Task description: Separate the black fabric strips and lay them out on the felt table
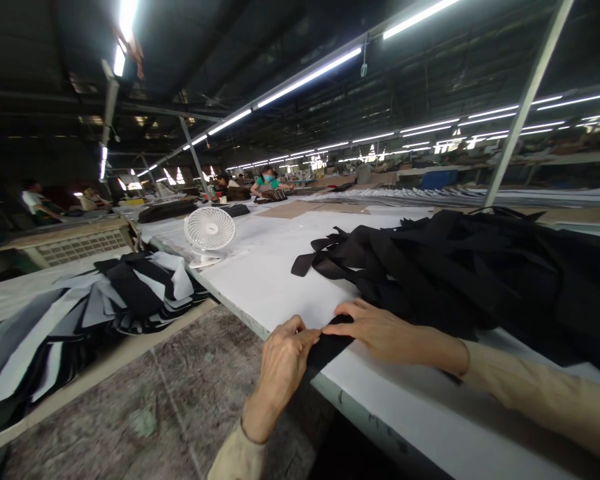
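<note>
A strip of black fabric (330,348) lies across the near edge of the white-topped table, with one end hanging over. My left hand (284,357) is closed on the strip at the edge, thumb and fingertips pinched together. Just to its right, my right hand (387,333) grips the same strip, its fingertips almost meeting those of my left hand. Part of the fabric is hidden beneath my fingers. Beyond my right hand spreads a large loose heap of black fabric strips (460,267).
A small white fan (210,230) stands at the table's left edge. Layered black, grey and white fabric pieces (80,313) lie on a lower surface to the left. A co-worker (269,183) in green is at the far end. A slanting metal post (527,107) rises behind the heap.
</note>
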Demonstrator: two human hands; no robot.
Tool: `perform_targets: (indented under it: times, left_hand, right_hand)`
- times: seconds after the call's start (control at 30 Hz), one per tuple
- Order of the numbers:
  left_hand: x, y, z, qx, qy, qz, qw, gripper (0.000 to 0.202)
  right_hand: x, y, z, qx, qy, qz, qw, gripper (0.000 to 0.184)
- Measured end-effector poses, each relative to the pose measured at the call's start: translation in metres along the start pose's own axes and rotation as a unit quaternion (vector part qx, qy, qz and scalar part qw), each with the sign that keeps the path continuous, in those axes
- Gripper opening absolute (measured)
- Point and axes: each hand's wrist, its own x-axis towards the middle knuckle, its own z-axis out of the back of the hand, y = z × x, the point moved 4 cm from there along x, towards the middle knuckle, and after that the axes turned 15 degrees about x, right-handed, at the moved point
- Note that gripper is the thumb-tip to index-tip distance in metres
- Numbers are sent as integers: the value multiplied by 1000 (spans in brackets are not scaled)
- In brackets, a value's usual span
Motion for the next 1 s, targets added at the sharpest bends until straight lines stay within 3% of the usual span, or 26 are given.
perform_targets:
  times: [0.17, 0.37, 0.53, 0.67, 0.77, 0.9, 1.0]
  left_hand:
    - [26, -19, -4, 52, 24, -6, 998, 28]
    - [56, -38, -10, 50, 41, -4, 998, 24]
    - [39, -12, -1, -75, 52, 36, 995, 19]
    - [16, 4, 5, -124, 23, 54, 991, 23]
    - [8, 5, 0, -108, -1, 46, 993, 25]
    - [6, 4, -6, -56, -15, 22, 998, 27]
    - [10, 1, -4, -31, -11, 18, 999, 27]
  right_hand:
    - [3, -6, 14, 11, -118, 6, 993, 59]
    - [-2, -31, -7, 72, -108, 11, 991, 59]
    - [-7, -49, -13, 72, -121, -3, 990, 66]
    - [-8, -46, -12, 69, -124, -6, 990, 65]
    - [-7, -32, -9, 40, -103, 7, 994, 64]
    - [-1, -17, -4, -26, -37, -29, 999, 69]
    - [1, -10, 1, -38, -14, -6, 999, 70]
